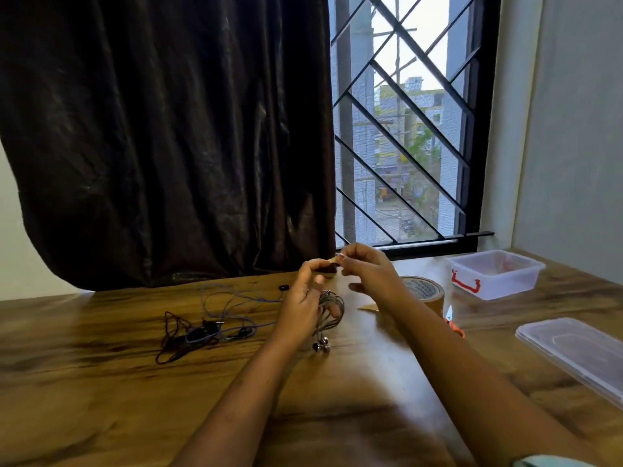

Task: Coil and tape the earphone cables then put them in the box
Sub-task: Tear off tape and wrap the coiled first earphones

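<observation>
Mid-frame, the left hand [303,298] and right hand [367,274] each pinch a tape strip [332,261] in their grip, a coiled cable [341,303] looped over the left hand's lower fingers.

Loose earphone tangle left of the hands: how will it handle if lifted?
Likely floppy: the earphone tangle lies in slack, irregular loops on the table. Probably light, given its thin strands. Lifted at one point, it would likely drag overlapping loops along, buds dangling.
</observation>
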`<state>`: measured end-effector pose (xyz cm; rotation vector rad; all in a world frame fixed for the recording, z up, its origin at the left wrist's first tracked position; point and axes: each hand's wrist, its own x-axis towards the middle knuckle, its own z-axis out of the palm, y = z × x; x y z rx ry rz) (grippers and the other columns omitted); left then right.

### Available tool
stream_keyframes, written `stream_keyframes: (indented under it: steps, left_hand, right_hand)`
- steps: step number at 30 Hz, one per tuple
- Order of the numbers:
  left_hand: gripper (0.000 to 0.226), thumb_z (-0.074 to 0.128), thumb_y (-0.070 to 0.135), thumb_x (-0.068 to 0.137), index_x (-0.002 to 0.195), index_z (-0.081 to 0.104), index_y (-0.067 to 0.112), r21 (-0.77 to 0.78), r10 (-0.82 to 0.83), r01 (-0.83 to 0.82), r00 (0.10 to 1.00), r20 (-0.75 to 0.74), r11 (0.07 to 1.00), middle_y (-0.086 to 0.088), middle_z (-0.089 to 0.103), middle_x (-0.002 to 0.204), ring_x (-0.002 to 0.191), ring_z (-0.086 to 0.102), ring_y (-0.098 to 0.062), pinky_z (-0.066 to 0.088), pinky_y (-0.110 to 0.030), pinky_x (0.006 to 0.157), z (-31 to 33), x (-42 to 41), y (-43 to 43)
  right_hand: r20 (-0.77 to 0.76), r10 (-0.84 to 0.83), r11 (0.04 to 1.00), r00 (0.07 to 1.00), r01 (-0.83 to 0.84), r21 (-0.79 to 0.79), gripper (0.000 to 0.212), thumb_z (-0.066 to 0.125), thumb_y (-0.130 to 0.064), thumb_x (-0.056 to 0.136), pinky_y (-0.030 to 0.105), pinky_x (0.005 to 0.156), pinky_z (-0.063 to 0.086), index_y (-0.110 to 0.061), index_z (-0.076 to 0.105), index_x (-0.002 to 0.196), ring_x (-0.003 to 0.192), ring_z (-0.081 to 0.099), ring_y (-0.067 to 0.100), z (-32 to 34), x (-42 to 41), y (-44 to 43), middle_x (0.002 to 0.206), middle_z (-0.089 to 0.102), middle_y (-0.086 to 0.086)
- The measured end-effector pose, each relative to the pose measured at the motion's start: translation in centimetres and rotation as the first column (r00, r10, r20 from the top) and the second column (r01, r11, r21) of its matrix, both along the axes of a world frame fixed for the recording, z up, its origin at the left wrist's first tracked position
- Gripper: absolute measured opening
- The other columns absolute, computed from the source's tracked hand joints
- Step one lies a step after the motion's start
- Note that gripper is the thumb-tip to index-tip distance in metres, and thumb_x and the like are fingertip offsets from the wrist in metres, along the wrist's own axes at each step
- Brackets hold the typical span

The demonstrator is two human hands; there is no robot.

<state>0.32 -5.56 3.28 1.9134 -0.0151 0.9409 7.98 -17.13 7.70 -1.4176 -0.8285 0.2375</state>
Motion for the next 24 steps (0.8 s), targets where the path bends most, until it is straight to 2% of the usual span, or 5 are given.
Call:
stream_keyframes:
  steps: [3, 9, 17, 20, 24]
  left_hand:
    - [0.026, 0.037, 0.018, 0.101, 0.115, 0.056, 0.029, -0.063, 0.013, -0.015, 0.999, -0.029, 0.998, 0.018, 0.059, 0.086, 0.068, 0.053, -0.007, 0.048, -0.033, 0.068, -0.2, 0.1, 0.6]
    - [0.026, 0.035, 0.014, 0.101, 0.106, 0.058, 0.026, -0.060, 0.049, -0.050, 0.999, -0.015, 0.997, 0.013, 0.056, 0.083, 0.061, 0.051, 0.004, 0.042, -0.014, 0.060, -0.4, -0.1, 0.9]
    - [0.020, 0.033, 0.016, 0.102, 0.108, 0.049, 0.026, -0.150, 0.108, -0.115, 0.993, -0.050, 0.982, 0.000, 0.052, 0.082, 0.065, 0.052, -0.006, 0.041, -0.020, 0.055, -0.3, 0.0, 2.1]
    - [0.017, 0.032, 0.018, 0.102, 0.110, 0.046, 0.025, -0.185, 0.057, -0.066, 0.997, -0.053, 0.981, -0.003, 0.058, 0.103, 0.088, 0.060, -0.014, 0.048, -0.020, 0.062, -0.2, 0.1, 1.7]
    - [0.013, 0.035, 0.026, 0.102, 0.104, 0.047, 0.029, -0.220, 0.050, -0.068, 0.995, -0.087, 0.973, 0.002, 0.045, 0.074, 0.058, 0.045, -0.008, 0.037, -0.020, 0.045, -0.2, -0.1, 2.1]
  right_hand:
    - [0.002, -0.011, 0.999, 1.000, 0.011, 0.038, 0.020, 0.052, -0.017, 0.096, 0.020, 0.063, 0.043, -0.022, 0.060, 0.079, 0.080, 0.055, 0.010, -1.1, -0.2, 0.3, 0.082, 0.059, -0.003]
    - [0.064, 0.038, 0.999, 0.997, -0.039, 0.017, 0.017, 0.050, -0.019, 0.097, 0.017, 0.066, 0.046, -0.021, 0.061, 0.086, 0.089, 0.058, 0.010, -2.6, -0.5, 0.4, 0.100, 0.064, 0.007]
    - [0.067, 0.180, 0.979, 0.981, -0.185, 0.080, 0.014, 0.050, -0.011, 0.097, 0.025, 0.078, 0.051, -0.022, 0.056, 0.103, 0.098, 0.062, 0.014, -3.1, -0.9, 1.2, 0.105, 0.066, 0.002]
    - [0.134, 0.284, 0.959, 0.949, -0.283, -0.032, 0.046, 0.060, -0.004, 0.090, 0.024, 0.077, 0.056, -0.026, 0.042, 0.127, 0.099, 0.066, 0.012, -3.4, -1.4, 1.5, 0.107, 0.067, 0.002]
    - [0.174, 0.171, 0.985, 0.970, -0.174, -0.001, 0.059, 0.063, 0.001, 0.087, 0.024, 0.071, 0.057, -0.027, 0.034, 0.130, 0.083, 0.070, 0.020, -3.5, -0.9, 1.2, 0.095, 0.069, 0.013]
